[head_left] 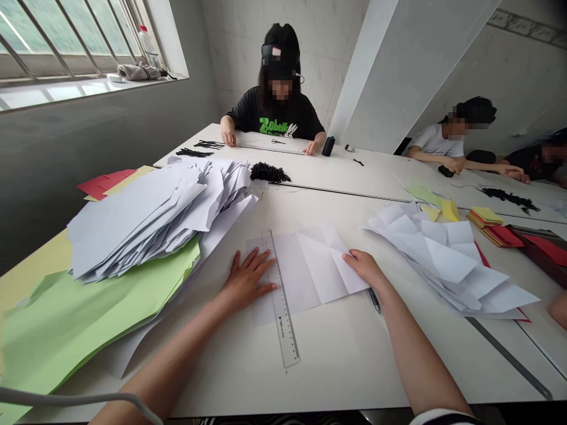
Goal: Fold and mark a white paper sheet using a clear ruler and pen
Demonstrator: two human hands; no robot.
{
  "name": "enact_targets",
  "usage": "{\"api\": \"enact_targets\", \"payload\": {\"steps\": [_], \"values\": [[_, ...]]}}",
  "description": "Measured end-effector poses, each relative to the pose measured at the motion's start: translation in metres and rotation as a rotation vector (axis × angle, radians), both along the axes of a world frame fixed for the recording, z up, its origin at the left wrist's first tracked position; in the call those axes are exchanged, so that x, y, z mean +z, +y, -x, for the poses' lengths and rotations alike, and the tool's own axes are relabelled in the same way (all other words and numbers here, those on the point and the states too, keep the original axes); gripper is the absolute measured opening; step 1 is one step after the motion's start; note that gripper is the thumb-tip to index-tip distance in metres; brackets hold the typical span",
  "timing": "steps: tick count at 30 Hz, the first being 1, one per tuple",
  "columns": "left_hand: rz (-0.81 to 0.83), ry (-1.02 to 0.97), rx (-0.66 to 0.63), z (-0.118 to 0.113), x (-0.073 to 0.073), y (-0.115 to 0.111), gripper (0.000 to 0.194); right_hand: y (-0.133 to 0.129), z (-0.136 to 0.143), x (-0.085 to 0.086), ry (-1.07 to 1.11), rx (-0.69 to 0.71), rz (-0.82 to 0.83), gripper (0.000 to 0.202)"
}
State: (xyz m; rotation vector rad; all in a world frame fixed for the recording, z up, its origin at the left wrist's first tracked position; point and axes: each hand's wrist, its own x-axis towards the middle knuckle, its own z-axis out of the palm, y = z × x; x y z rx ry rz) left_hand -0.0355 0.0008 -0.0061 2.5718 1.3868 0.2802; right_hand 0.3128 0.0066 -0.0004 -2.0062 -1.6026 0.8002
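Observation:
A clear plastic ruler (283,319) lies lengthwise across the left part of a creased white sheet of paper (305,271). My left hand (248,280) rests flat with its fingers spread, the fingertips on the ruler and the palm beside it. At the sheet's right edge, my right hand (362,265) pinches the paper between thumb and fingers. Fold lines cross the right half of the sheet, which lifts slightly there. A dark pen (374,300) lies on the table just under my right wrist.
Left stands a tall pile of white sheets (142,218) over green paper (110,313). Creased white sheets (447,260) and a long metal strip (509,357) lie right. Black cord loops (269,172) sit ahead. A co-worker (279,106) sits opposite; others work at far right.

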Motion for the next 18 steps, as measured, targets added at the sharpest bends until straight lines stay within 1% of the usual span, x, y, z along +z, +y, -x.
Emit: {"api": "enact_targets", "payload": {"steps": [10,18], "values": [[0.007,-0.007,-0.008,0.0010,-0.0008,0.0004,0.060,0.0000,0.0003,0.0014,0.001,0.001,0.008,0.029],[0.001,0.013,-0.003,0.0007,-0.0026,0.0012,0.062,-0.0033,0.0021,0.0064,0.060,-0.004,0.016,0.029]]}}
